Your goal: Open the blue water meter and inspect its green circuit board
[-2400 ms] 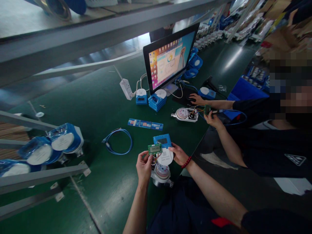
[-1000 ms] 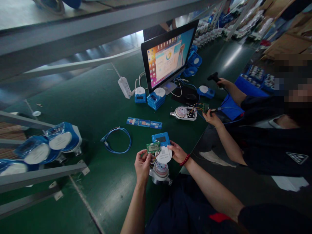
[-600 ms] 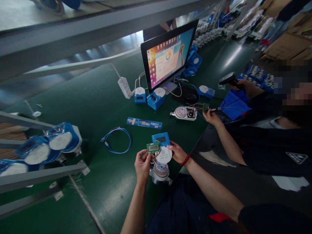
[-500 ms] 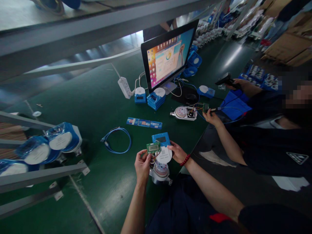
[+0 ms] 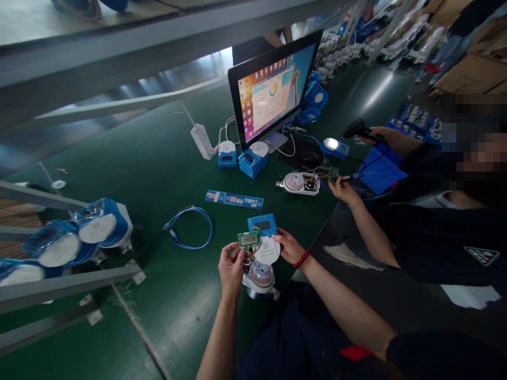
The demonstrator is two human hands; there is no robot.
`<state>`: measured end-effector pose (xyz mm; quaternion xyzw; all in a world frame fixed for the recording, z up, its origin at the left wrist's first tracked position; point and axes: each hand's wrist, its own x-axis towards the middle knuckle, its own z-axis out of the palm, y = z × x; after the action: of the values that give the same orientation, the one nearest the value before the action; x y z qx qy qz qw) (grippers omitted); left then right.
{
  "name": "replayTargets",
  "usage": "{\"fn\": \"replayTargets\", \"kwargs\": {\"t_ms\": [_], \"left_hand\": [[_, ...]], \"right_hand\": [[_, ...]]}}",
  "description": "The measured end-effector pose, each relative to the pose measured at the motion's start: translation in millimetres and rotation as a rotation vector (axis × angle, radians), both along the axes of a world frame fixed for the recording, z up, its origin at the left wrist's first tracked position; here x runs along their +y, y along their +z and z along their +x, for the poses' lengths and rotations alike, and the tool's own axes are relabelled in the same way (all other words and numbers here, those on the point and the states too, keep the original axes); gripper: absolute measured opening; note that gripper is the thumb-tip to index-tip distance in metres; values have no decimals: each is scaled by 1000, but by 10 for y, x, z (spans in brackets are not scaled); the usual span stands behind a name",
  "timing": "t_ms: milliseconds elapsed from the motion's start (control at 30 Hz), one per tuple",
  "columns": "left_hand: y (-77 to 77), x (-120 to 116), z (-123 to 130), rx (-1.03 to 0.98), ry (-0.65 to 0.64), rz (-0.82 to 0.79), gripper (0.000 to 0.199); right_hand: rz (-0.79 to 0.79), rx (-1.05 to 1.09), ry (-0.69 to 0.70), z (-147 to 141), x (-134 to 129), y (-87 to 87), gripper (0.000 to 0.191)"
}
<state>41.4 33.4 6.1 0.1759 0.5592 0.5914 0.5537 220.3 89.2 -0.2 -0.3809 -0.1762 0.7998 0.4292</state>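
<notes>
Between the thumb and fingers of my left hand (image 5: 232,266) is a small green circuit board (image 5: 249,239) with a lit-up digit display. Coloured wires run from it down into an opened water meter (image 5: 260,278), whose round dial shows near the table edge. My right hand (image 5: 289,246), with a red bead bracelet (image 5: 301,258) at the wrist, is closed on the edge of a blue and white meter cover (image 5: 262,224). The cover has a dark window and a printed round label. It is held just behind and beside the board, above the meter.
A looped blue cable (image 5: 193,228) and a printed strip (image 5: 233,199) lie on the green table. Beyond them stand a monitor (image 5: 273,95), stacked blue covers (image 5: 253,161) and a power strip (image 5: 201,141). At right, a co-worker holds a scanner (image 5: 358,128) near another opened meter (image 5: 299,183).
The co-worker's scanner has moved slightly left and tilted towards a blue cover, whose white disc is now brightly lit. My hands and what they hold have hardly moved.
</notes>
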Motion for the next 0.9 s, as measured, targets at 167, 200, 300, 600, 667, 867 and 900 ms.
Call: {"fn": "replayTargets", "kwargs": {"t_ms": [167,200,300,600,667,867,900], "left_hand": [[9,7,3,-6,8,-2,46],[10,10,4,-6,10,-3,46],[13,13,6,-6,13,-6,46],[24,3,5,-2,3,-11,46],[26,3,6,0,3,-12,46],[20,4,4,2,5,-9,45],[18,3,2,3,5,-8,45]], "right_hand": [[12,-3,-6,46,22,-22,28],[13,-3,-6,52,25,-22,28],[13,-6,-2,60,24,-20,29],[13,-11,0,62,10,-45,30],[15,-12,2,62,12,-42,30],[15,-20,4,54,4,-22,30],[13,-22,4,52,2,-20,30]]}}
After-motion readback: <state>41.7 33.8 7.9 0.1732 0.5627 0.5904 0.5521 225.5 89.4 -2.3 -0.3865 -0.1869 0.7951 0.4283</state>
